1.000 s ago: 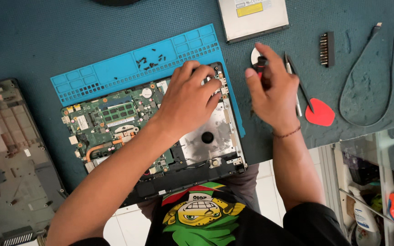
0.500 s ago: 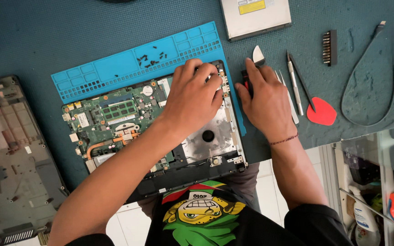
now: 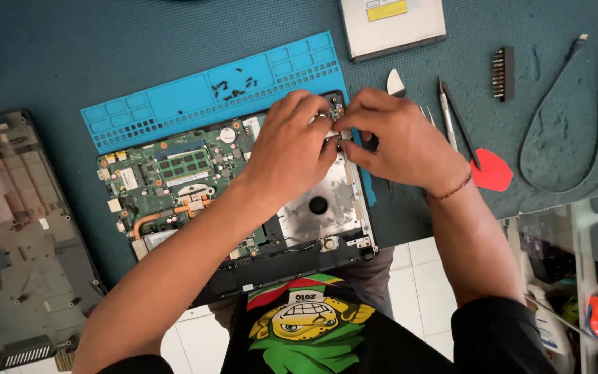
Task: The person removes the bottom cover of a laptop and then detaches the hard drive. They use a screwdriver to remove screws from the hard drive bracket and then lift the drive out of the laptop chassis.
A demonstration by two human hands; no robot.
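A yellow rectangular label (image 3: 390, 10) sits on the grey optical drive (image 3: 396, 26), up beyond the right grip (image 3: 399, 142); a small white sticker (image 3: 129, 179) lies on the circuit board (image 3: 174, 180), left of the left grip (image 3: 288, 149).

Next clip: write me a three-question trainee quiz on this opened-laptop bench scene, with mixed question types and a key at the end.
1. True or false: both the left hand and the right hand are at the upper right corner of the opened black laptop with the green circuit board.
2. Multiple choice: where do the small dark screws lie? A) on the blue silicone sorting mat; B) on the grey optical drive; C) on the red teardrop pry pick.
3. Fill in: the removed black plastic bottom cover lies to the ___ of the laptop in the picture.

Key: 1 true; 2 A; 3 left.
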